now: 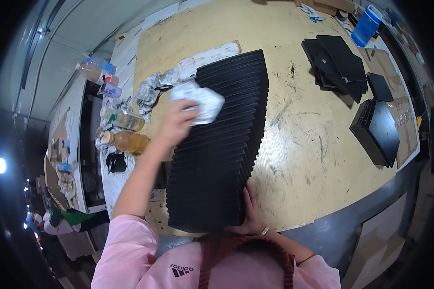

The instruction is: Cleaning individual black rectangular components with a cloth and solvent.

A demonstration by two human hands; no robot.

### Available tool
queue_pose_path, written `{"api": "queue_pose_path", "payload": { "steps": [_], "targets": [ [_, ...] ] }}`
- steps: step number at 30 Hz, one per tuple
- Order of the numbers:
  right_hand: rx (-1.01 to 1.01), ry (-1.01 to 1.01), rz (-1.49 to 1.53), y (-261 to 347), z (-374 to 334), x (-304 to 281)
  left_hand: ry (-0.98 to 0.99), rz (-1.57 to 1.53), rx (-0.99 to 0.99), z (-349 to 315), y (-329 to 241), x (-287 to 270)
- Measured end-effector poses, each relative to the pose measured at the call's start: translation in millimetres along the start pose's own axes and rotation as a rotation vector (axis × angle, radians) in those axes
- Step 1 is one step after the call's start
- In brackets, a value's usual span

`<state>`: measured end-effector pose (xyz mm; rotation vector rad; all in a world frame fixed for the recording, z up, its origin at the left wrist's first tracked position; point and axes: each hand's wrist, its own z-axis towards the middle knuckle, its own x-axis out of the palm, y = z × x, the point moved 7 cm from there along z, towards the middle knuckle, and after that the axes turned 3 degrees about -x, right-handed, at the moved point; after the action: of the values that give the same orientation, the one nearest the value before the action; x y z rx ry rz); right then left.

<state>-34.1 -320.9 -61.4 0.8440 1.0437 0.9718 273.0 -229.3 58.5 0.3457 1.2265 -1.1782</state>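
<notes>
A long row of thin black panels, overlapping like steps, runs from close to my body toward the far side of the table. My left hand is closed on a white cloth, which lies over the left part of the row's far half. The cloth looks slightly smeared by motion. At the near right end of the row, my right hand rests against the panels' side with its fingers stretched out. Part of that palm is hidden by the panels.
On the pale wooden table, more black panels lie at the far right, with a stack nearer. A blue bottle stands behind them. Bottles of yellowish liquid and crumpled rags lie left of the row.
</notes>
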Motion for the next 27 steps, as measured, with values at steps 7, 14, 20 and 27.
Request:
{"api": "queue_pose_path", "payload": {
  "steps": [7,14,20,27],
  "targets": [
    [-0.074,-0.051,-0.022,0,-1,4,-0.244,0.022,-0.329,-68,-16,-45],
    [-0.057,-0.063,-0.033,5,2,3,0.009,0.181,-0.508,-148,14,-60],
    [-0.082,-0.062,-0.085,5,3,9,-0.125,0.033,-0.17,-89,-123,-17],
    [-0.083,-0.087,-0.089,2,2,8,-0.143,0.07,-0.441,-193,-28,-61]
  ]
}}
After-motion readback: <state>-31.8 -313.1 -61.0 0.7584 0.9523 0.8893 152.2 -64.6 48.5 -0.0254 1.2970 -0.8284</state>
